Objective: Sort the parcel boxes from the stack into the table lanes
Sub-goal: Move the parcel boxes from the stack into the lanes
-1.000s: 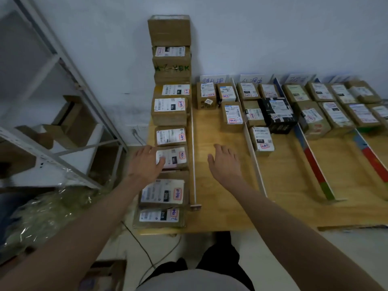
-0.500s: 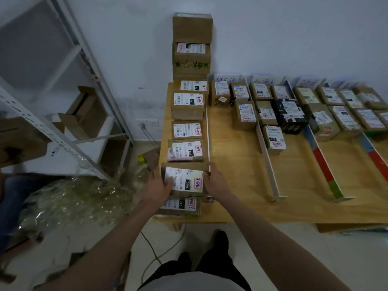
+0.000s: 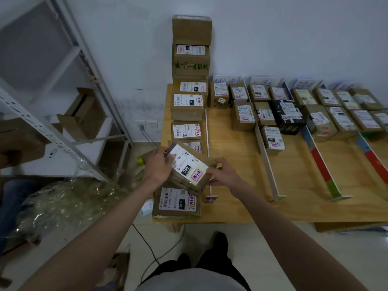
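A brown parcel box (image 3: 190,166) with a white label marked 060 is lifted and tilted above the left column of stacked parcels (image 3: 185,114). My left hand (image 3: 158,166) grips its left end, thumb on the label. My right hand (image 3: 223,175) holds its right end with curled fingers. Under it lies another parcel marked 010 (image 3: 177,201) at the table's front left corner. Sorted parcels (image 3: 270,114) fill the far ends of the lanes on the wooden table (image 3: 241,185).
White and coloured divider strips (image 3: 266,162) separate the lanes. A tall stack of boxes (image 3: 191,47) stands against the wall. A metal shelf rack (image 3: 69,114) and crumpled plastic wrap (image 3: 63,204) are on the left. A cable (image 3: 147,246) runs across the floor.
Both hands closed on the 060 parcel in the left column, then lifted and tilted it. The view shifted left and down.
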Demonstrator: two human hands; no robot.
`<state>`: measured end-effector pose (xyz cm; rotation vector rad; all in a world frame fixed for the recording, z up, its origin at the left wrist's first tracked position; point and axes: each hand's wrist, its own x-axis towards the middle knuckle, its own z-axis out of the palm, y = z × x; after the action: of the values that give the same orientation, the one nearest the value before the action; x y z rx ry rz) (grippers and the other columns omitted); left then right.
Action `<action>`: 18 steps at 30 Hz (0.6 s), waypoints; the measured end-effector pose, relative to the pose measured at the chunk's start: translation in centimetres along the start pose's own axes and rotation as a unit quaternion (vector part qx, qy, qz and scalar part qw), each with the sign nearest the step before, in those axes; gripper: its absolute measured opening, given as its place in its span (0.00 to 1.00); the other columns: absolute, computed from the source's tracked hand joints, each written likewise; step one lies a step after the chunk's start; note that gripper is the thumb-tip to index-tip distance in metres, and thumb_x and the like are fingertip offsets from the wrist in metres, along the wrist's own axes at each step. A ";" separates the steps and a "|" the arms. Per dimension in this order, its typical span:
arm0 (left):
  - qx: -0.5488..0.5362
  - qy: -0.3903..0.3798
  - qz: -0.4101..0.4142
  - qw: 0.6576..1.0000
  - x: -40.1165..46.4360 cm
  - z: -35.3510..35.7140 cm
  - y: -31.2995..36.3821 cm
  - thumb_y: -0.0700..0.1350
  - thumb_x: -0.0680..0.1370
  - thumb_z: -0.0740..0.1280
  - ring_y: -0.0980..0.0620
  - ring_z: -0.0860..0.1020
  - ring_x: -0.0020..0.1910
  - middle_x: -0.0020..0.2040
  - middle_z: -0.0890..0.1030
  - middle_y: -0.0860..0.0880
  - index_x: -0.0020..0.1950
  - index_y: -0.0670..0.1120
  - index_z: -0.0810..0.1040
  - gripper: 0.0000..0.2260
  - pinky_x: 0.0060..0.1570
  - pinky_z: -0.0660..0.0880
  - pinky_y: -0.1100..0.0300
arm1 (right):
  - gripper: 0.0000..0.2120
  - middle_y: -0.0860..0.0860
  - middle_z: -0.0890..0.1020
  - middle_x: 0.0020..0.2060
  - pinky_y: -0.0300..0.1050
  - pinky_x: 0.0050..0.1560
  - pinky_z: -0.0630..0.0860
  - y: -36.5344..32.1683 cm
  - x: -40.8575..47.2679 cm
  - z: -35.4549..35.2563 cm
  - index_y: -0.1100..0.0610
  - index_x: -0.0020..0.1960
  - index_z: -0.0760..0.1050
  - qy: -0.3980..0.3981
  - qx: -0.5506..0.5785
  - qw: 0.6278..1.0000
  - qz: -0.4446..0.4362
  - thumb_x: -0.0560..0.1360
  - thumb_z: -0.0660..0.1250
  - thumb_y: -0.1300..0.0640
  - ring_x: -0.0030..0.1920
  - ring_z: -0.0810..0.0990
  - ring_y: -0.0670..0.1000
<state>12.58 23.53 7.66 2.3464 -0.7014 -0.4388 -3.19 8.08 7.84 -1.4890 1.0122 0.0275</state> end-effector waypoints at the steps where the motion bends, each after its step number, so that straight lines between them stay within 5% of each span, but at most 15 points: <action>1: 0.006 -0.007 0.008 1.000 0.5 -0.2 0.4 0.51 0.82 0.61 0.53 0.79 0.46 0.51 0.79 0.49 0.66 0.47 0.73 0.14 0.42 0.80 0.55 | 0.21 0.56 0.80 0.58 0.44 0.41 0.84 -0.2 -0.2 -0.3 0.55 0.65 0.66 -0.009 0.008 1.000 0.002 0.76 0.70 0.55 0.53 0.83 0.54; 11: -0.006 -0.088 0.077 0.993 2.7 -0.1 3.5 0.49 0.83 0.62 0.58 0.79 0.44 0.59 0.80 0.46 0.69 0.47 0.72 0.16 0.32 0.73 0.68 | 0.14 0.48 0.80 0.51 0.47 0.52 0.79 0.4 -1.7 -2.3 0.53 0.59 0.76 -0.039 -0.093 0.995 0.001 0.78 0.67 0.45 0.50 0.78 0.48; 14: -0.021 -0.054 0.070 0.996 3.0 0.5 4.7 0.52 0.81 0.64 0.49 0.77 0.59 0.67 0.74 0.45 0.75 0.46 0.66 0.24 0.49 0.80 0.56 | 0.16 0.52 0.81 0.54 0.52 0.61 0.79 0.6 -1.7 -2.6 0.57 0.62 0.75 -0.011 -0.025 1.000 0.010 0.79 0.67 0.49 0.57 0.79 0.53; 16: -0.014 -0.019 0.051 0.998 2.9 1.1 5.4 0.56 0.79 0.66 0.45 0.73 0.66 0.70 0.70 0.45 0.75 0.45 0.64 0.29 0.62 0.76 0.48 | 0.19 0.50 0.80 0.53 0.51 0.60 0.79 0.5 -1.6 -2.8 0.58 0.65 0.73 0.017 0.005 1.000 0.018 0.79 0.67 0.49 0.57 0.79 0.54; 18: -0.003 -0.025 0.023 0.999 2.7 1.9 5.8 0.61 0.77 0.66 0.43 0.71 0.68 0.71 0.69 0.44 0.75 0.45 0.64 0.33 0.62 0.72 0.49 | 0.20 0.52 0.79 0.54 0.52 0.59 0.80 0.3 -1.4 -3.1 0.59 0.65 0.72 0.049 0.019 0.998 0.027 0.79 0.67 0.48 0.57 0.79 0.54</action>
<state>11.73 17.29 9.76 2.3164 -0.7754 -0.4783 -5.90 6.44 9.08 -1.4387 1.1265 -0.0267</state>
